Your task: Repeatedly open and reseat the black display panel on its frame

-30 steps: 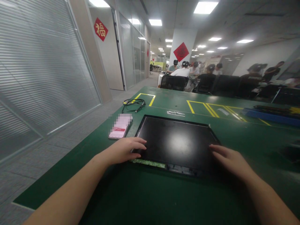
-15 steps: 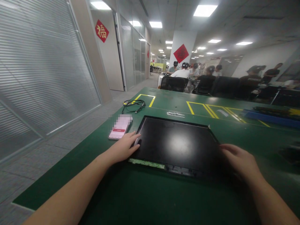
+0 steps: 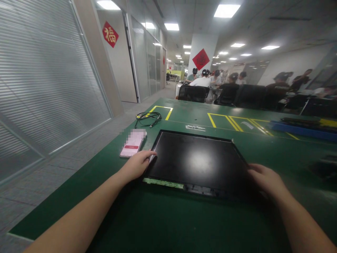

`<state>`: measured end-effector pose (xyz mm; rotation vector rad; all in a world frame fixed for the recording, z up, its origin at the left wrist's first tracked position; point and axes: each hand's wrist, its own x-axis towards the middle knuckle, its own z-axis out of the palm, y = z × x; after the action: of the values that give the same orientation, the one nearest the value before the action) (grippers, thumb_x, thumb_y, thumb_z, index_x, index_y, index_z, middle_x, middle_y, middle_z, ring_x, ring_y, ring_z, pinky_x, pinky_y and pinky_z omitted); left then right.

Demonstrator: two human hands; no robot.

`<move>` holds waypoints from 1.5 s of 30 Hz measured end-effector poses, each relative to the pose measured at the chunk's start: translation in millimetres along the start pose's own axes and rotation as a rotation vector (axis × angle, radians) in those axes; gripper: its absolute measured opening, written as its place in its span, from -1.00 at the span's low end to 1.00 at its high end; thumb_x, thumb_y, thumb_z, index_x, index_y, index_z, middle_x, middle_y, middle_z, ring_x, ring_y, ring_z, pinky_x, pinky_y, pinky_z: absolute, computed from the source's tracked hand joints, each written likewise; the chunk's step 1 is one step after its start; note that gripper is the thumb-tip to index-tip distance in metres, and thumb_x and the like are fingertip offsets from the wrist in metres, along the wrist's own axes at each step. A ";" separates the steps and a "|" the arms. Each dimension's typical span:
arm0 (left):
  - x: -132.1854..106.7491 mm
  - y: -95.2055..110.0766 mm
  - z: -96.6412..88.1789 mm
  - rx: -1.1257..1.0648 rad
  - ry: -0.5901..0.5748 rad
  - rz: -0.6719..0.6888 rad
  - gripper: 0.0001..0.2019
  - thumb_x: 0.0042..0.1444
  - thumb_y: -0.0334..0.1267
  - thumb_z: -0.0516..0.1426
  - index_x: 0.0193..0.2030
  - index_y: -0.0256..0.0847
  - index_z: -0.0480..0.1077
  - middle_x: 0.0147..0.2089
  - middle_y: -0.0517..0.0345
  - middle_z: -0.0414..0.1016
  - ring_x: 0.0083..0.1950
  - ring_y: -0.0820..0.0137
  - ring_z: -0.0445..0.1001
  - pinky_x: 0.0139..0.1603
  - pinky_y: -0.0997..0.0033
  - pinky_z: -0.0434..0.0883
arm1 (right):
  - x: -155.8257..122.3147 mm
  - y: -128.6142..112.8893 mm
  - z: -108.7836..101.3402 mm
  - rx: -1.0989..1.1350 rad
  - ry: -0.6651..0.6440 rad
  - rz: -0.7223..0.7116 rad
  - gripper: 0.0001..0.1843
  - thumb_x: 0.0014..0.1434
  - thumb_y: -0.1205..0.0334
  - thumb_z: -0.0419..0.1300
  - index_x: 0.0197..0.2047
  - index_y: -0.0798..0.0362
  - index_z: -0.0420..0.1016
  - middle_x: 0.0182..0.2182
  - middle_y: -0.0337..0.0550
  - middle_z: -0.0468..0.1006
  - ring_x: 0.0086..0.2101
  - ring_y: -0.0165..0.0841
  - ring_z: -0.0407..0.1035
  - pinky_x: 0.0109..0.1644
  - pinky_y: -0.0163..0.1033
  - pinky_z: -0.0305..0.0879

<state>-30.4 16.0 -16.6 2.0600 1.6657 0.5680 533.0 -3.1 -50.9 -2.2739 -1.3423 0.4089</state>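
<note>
A black LCD screen panel (image 3: 179, 158) lies on the green table (image 3: 195, 225), with light glaring off its surface. Along its near edge runs a strip of green circuit board (image 3: 163, 183). My left hand (image 3: 137, 163) is closed round the panel's left edge, one digit on top and the other fingers out of sight at the side or below. At the right edge, my right hand (image 3: 267, 179) grips the panel, its fingertips partly hidden. Whether the panel is lifted off the table is not clear.
A phone (image 3: 132, 143) with a lit screen lies left of the panel, and a coiled black cable (image 3: 148, 119) behind it. Yellow tape marks (image 3: 226, 121) line the far side. A blue tray (image 3: 302, 131) sits at the right. People and chairs (image 3: 193, 93) are beyond the table.
My left hand's fingers, spread over the panel's left edge before, have closed round it. My right hand keeps its hold. The camera view has shifted slightly.
</note>
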 end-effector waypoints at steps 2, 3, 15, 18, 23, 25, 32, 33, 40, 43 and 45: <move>-0.6 1.6 0.4 -0.110 0.053 -0.042 -0.48 0.33 -0.25 0.13 0.30 -0.09 0.79 0.54 -0.10 0.70 0.60 -0.12 0.61 0.66 -0.16 0.44 | -1.1 -0.9 -0.7 -0.018 -0.003 -0.005 -0.46 0.19 -0.03 0.28 0.11 0.00 0.87 -0.05 0.12 0.87 -0.01 0.11 0.73 0.05 0.06 0.60; -1.0 3.0 0.5 -0.177 0.079 -0.064 -0.52 0.33 -0.22 0.17 0.27 -0.07 0.80 0.52 -0.08 0.72 0.59 -0.13 0.61 0.64 -0.16 0.46 | -1.4 -0.8 -1.4 -0.030 -0.003 -0.007 -0.46 0.19 -0.03 0.28 0.11 0.00 0.87 -0.06 0.12 0.87 -0.02 0.11 0.73 0.04 0.06 0.60; -8.8 45.7 1.7 -1.109 0.191 -0.541 -0.70 0.24 -0.57 0.30 0.01 -0.15 0.67 -0.36 0.19 0.77 -0.49 0.33 0.71 -0.42 0.45 0.65 | 5.6 14.8 -1.2 -0.005 0.012 -0.051 -0.54 0.13 -0.10 0.34 -0.02 -0.06 0.86 -0.15 0.07 0.87 -0.11 0.13 0.75 -0.12 0.04 0.61; -6.9 52.8 0.6 -1.225 0.215 -0.599 -0.70 0.35 -0.62 0.22 0.04 -0.16 0.61 -0.36 0.22 0.76 -0.54 0.41 0.66 -0.47 0.52 0.61 | 6.4 14.5 -1.1 -0.009 0.015 -0.049 -0.55 0.13 -0.09 0.33 -0.03 -0.07 0.86 -0.14 0.06 0.87 -0.10 0.13 0.75 -0.10 0.04 0.61; -5.8 51.2 0.8 -1.319 0.152 -0.644 -0.58 0.49 -0.56 0.20 0.39 -0.22 0.57 -0.32 0.15 0.79 -0.47 0.37 0.74 -0.42 0.49 0.68 | 1.5 8.3 -1.3 -0.023 -0.001 -0.010 -0.50 0.18 -0.05 0.29 0.06 -0.03 0.85 -0.06 0.13 0.86 -0.06 0.13 0.74 -0.02 0.08 0.61; -6.5 46.1 1.9 -1.334 0.109 -0.611 -0.47 0.46 -0.51 0.29 0.52 -0.21 0.53 -0.21 0.06 0.85 -0.39 0.30 0.81 -0.34 0.42 0.74 | 0.0 6.7 -1.4 -0.026 -0.009 0.002 -0.48 0.20 -0.05 0.28 0.09 -0.01 0.85 -0.04 0.14 0.86 -0.05 0.12 0.74 -0.02 0.07 0.61; -11.5 33.9 -1.7 -1.220 -0.036 -0.521 0.06 0.03 -0.53 0.56 0.70 -0.11 0.43 0.19 -0.11 0.89 -0.16 0.10 0.91 -0.05 0.17 0.85 | 2.6 10.1 -1.5 -0.028 0.021 -0.058 -0.56 0.16 -0.06 0.32 0.00 -0.06 0.85 -0.14 0.08 0.86 -0.09 0.11 0.75 -0.12 0.02 0.59; -11.9 33.5 -2.3 -1.215 -0.058 -0.500 0.04 0.00 -0.53 0.57 0.67 -0.12 0.47 0.19 -0.11 0.89 -0.13 0.09 0.91 -0.04 0.18 0.84 | 2.9 10.4 -1.5 -0.032 0.017 -0.055 -0.56 0.17 -0.06 0.31 -0.01 -0.06 0.85 -0.14 0.07 0.86 -0.10 0.10 0.75 -0.12 0.02 0.59; -8.0 23.7 5.6 -1.176 -0.037 -0.456 -0.12 -0.02 -0.46 0.57 0.51 -0.10 0.62 0.23 -0.10 0.88 0.10 -0.01 0.90 0.09 0.13 0.82 | 3.0 9.9 -0.9 -0.049 0.021 -0.072 -0.54 0.16 -0.08 0.32 0.00 -0.07 0.87 -0.14 0.07 0.87 -0.10 0.11 0.76 -0.13 0.02 0.60; -7.8 22.3 6.1 -1.161 -0.026 -0.412 -0.14 -0.01 -0.43 0.57 0.50 -0.11 0.63 0.29 -0.11 0.86 0.21 -0.05 0.87 0.22 0.08 0.79 | 2.3 9.0 -0.8 -0.048 0.014 -0.066 -0.52 0.17 -0.07 0.31 0.02 -0.06 0.87 -0.12 0.07 0.87 -0.08 0.11 0.76 -0.11 0.03 0.62; -9.2 24.1 3.9 -1.156 -0.041 -0.377 -0.14 0.00 -0.41 0.58 0.51 -0.12 0.62 0.34 -0.12 0.83 0.28 -0.06 0.84 0.29 0.05 0.76 | 1.3 8.3 -0.6 -0.052 0.007 -0.053 -0.50 0.19 -0.07 0.29 0.06 -0.05 0.87 -0.07 0.09 0.88 -0.05 0.11 0.76 -0.08 0.04 0.63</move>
<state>-10.6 2.2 -6.6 0.8956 1.1668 1.0131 540.1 -5.5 -54.8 -2.2737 -1.4224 0.3524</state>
